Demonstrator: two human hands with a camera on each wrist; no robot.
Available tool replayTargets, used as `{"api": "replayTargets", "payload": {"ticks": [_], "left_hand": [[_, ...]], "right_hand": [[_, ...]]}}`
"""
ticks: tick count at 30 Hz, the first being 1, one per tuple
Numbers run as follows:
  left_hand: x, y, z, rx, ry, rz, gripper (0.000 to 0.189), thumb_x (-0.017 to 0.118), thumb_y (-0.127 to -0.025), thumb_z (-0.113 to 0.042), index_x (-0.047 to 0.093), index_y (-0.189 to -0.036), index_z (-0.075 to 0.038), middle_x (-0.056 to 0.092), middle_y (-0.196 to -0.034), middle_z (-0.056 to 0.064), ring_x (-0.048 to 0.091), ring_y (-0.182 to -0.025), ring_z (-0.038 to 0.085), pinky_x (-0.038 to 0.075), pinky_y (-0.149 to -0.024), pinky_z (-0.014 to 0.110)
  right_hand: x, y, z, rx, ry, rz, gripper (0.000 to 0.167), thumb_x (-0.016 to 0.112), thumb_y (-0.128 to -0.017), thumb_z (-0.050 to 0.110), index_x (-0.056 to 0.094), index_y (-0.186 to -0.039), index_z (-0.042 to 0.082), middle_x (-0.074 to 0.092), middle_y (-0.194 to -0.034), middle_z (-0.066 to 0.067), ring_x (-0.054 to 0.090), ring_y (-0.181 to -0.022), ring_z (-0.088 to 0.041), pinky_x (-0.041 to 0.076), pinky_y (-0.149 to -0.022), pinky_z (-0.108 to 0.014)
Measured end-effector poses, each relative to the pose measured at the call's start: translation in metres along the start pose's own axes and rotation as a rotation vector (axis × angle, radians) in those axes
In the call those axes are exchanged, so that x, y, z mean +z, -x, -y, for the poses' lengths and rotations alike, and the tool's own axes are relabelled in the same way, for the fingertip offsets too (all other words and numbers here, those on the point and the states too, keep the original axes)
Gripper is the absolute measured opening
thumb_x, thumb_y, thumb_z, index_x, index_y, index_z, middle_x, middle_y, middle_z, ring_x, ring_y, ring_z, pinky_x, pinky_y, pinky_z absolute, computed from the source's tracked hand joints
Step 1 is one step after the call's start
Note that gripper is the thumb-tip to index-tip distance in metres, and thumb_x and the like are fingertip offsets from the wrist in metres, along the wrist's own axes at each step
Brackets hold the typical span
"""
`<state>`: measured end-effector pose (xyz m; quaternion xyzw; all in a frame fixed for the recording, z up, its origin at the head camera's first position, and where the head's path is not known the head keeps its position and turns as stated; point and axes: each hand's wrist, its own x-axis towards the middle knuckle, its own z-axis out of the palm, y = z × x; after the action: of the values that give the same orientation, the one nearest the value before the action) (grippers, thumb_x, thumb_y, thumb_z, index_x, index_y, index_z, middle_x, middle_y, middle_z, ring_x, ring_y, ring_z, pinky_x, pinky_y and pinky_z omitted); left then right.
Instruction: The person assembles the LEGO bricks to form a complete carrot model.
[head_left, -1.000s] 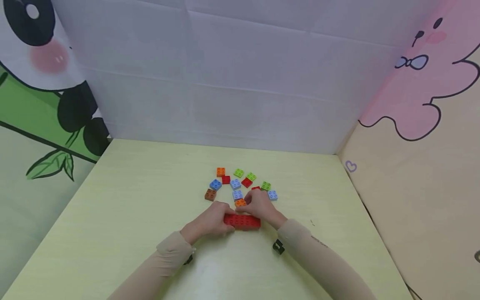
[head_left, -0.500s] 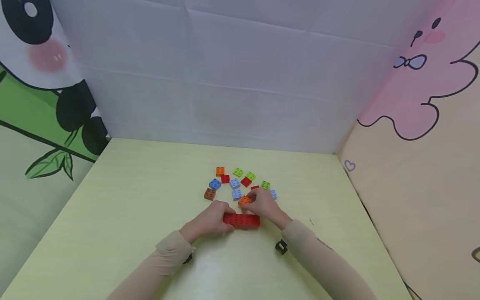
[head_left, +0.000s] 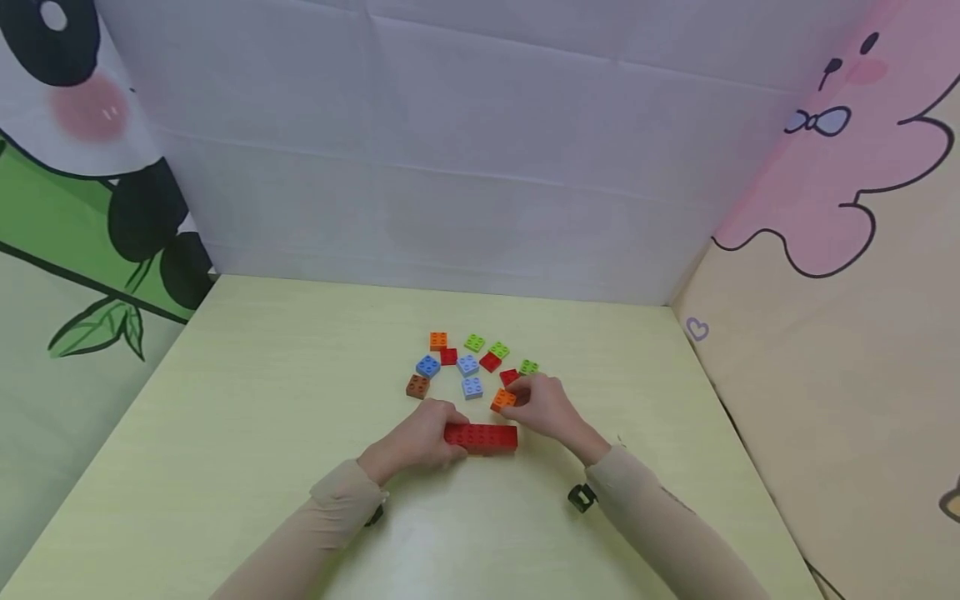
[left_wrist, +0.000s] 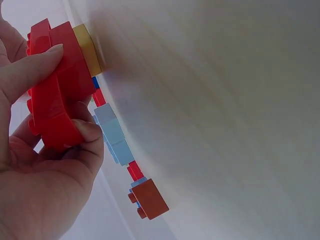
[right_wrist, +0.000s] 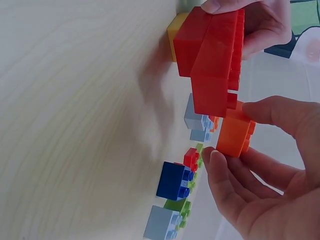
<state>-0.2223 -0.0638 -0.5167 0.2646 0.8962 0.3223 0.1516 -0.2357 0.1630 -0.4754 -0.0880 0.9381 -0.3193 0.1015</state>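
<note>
My left hand (head_left: 420, 437) grips the left end of a stack of long red bricks (head_left: 491, 437), thumb on one side and fingers curled round the other. A yellow brick (left_wrist: 87, 50) sits on the underside of this stack, close over the table. Just beyond the stack's right end, my right hand (head_left: 551, 412) pinches an orange 2x2 brick (right_wrist: 234, 132) between thumb and fingers. In the right wrist view, the orange brick appears right beside the red stack's end, its studs facing the same way as the red ones.
Loose bricks lie on the table behind my hands: brown (head_left: 417, 386), blue (head_left: 428, 366), light blue (head_left: 472, 387), another orange (head_left: 438, 341), several red ones (head_left: 491, 362) and several lime green ones (head_left: 474, 342). A pale fabric wall (head_left: 450, 225) closes off the table's back edge.
My right hand has moved right with the orange brick, from behind the middle of the red stack to past its right end. The left hand keeps its grip in the same place.
</note>
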Motion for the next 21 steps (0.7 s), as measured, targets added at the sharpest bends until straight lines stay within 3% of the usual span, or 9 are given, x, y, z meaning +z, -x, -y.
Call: {"api": "replayTargets", "payload": {"ticks": [8, 21], "left_hand": [[0.0, -0.003, 0.002, -0.019, 0.003, -0.005, 0.044, 0.08, -0.077, -0.024, 0.069, -0.116, -0.007, 0.061, -0.101, -0.002, 0.049, -0.091, 0.016, 0.043, -0.077, 0.032], [-0.004, -0.006, 0.002, -0.003, -0.005, -0.021, 0.042, 0.08, -0.077, -0.023, 0.069, -0.114, -0.006, 0.063, -0.104, 0.0, 0.05, -0.095, 0.018, 0.042, -0.082, 0.036]], "right_hand": [[-0.008, 0.009, -0.004, -0.005, -0.032, 0.016, 0.037, 0.076, -0.079, 0.021, 0.069, -0.113, 0.009, 0.064, -0.097, 0.002, 0.058, -0.086, -0.016, 0.05, -0.073, -0.029], [-0.016, 0.023, -0.013, -0.161, -0.079, 0.089, 0.03, 0.076, -0.081, 0.016, 0.069, -0.11, 0.008, 0.065, -0.1, 0.002, 0.062, -0.092, -0.021, 0.052, -0.074, -0.029]]}}
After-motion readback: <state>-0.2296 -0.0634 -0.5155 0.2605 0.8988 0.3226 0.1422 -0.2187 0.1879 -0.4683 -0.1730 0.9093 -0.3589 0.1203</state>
